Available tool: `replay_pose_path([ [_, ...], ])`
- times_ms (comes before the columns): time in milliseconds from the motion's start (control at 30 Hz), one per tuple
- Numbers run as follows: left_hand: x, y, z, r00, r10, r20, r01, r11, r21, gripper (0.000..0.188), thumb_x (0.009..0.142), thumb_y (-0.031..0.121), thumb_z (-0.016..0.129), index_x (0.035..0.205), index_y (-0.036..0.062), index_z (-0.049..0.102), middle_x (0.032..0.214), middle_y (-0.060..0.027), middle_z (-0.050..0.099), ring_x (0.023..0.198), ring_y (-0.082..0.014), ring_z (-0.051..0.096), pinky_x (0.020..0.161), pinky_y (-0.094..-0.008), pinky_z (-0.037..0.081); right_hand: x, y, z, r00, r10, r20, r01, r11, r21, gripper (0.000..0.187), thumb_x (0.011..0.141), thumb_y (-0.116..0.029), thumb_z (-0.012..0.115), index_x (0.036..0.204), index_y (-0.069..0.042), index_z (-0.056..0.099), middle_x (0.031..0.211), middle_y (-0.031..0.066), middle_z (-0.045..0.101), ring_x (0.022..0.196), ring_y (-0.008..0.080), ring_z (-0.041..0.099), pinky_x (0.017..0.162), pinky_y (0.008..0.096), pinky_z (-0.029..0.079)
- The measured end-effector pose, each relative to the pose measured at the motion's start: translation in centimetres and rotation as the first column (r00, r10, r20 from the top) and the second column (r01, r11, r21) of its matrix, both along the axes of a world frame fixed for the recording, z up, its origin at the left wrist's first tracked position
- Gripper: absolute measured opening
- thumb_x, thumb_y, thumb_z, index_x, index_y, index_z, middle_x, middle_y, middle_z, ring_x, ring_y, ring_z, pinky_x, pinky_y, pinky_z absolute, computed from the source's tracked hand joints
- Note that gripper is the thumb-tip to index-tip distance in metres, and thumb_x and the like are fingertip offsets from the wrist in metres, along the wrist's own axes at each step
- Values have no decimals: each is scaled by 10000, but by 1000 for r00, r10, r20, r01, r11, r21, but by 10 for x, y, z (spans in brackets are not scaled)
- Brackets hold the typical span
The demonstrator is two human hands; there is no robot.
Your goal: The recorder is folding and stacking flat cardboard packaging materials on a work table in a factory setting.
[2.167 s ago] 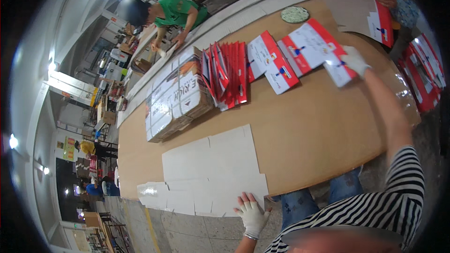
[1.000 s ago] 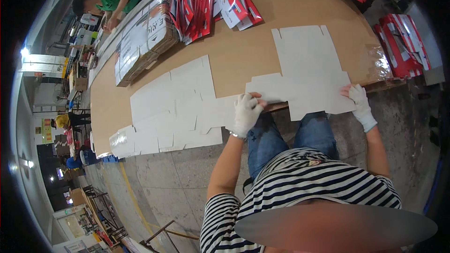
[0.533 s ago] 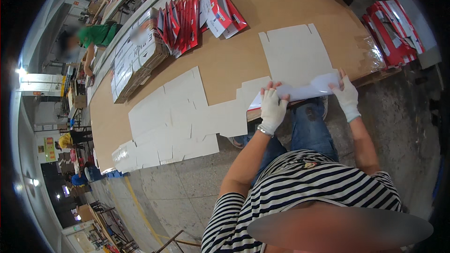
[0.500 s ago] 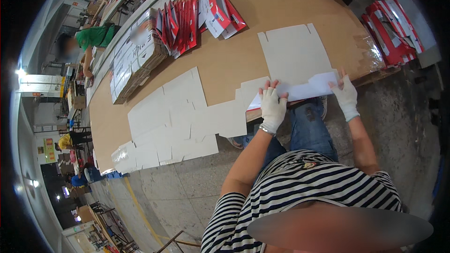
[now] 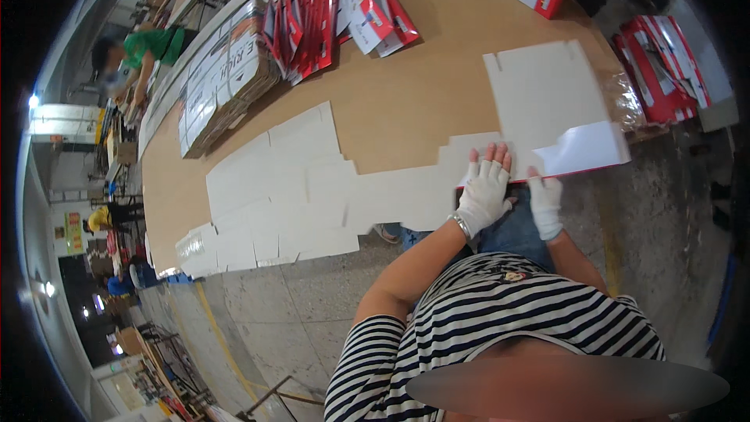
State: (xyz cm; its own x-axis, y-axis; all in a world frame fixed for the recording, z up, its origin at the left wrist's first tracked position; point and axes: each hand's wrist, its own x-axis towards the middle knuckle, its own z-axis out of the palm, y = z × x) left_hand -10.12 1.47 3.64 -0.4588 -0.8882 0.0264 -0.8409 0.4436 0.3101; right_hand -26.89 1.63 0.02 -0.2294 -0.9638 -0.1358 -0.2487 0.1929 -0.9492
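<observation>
In the head view, the flat cardboard blank (image 5: pixel 551 94) lies at the near edge of the worktop (image 5: pixel 406 129), right in front of me. Its large grey panel points away from me, leaning a little left, with the slitted edge at the far end. Along its near side a white folded strip (image 5: pixel 582 148) runs its long axis left to right, the right end slightly farther off, with a thin red line along its near edge.

My left grip (image 5: pixel 484 197) is spread, fingers straight and pointing away from me over the blank's near edge. My right grip (image 5: pixel 545 203) is just beside it, fingertips at that edge; I cannot tell whether it pinches anything.

To the left, more grey blanks (image 5: pixel 273 176) overlap on the brown worktop. Beyond them sit a strapped bundle (image 5: pixel 226 78) and a row of red folded boxes (image 5: pixel 312 31). A co-worker in green (image 5: pixel 156 45) bends past the far side; the floor (image 5: pixel 312 297) is grey.
</observation>
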Motion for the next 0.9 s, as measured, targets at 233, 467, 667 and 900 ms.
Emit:
replay_pose_path([
  [233, 23, -5, 27, 990, -66, 127, -7, 864, 503, 896, 740, 527, 670, 1404, -4, 384, 1442, -139, 402, 1387, -312, 288, 1151, -561, 123, 12, -36, 23, 557, -32, -830, -645, 612, -457, 492, 806, -96, 599, 1279, 15, 519, 1296, 175, 544, 1156, 339, 541, 971, 451, 432],
  [467, 92, 66, 28, 938, 34, 346, -126, 961, 247, 848, 729, 448, 717, 1404, 47, 397, 1418, -122, 424, 1380, -306, 293, 1157, -525, 130, -5, -73, 26, 383, 111, -917, -814, 509, -278, 518, 800, -36, 507, 1316, -2, 498, 1316, 137, 543, 1183, 301, 540, 973, 409, 443],
  [667, 185, 97, 4, 965, 223, -136, -243, 957, -159, 556, 702, 60, 678, 1245, 68, 559, 1265, -102, 549, 1224, -320, 483, 1024, -430, 402, -8, -83, 21, 384, 111, -916, -791, 551, -265, 560, 758, 20, 530, 1316, -10, 507, 1302, 125, 560, 1156, 291, 562, 967, 382, 464],
  [900, 204, 56, 23, 861, 205, -465, -168, 979, 120, 439, 678, -67, 628, 1095, 66, 661, 1096, -104, 610, 1031, -295, 565, 899, -369, 479, -23, -92, 5, 422, 115, -899, -758, 590, -280, 552, 773, 20, 520, 1323, -27, 509, 1297, 123, 565, 1173, 293, 556, 982, 379, 459],
])
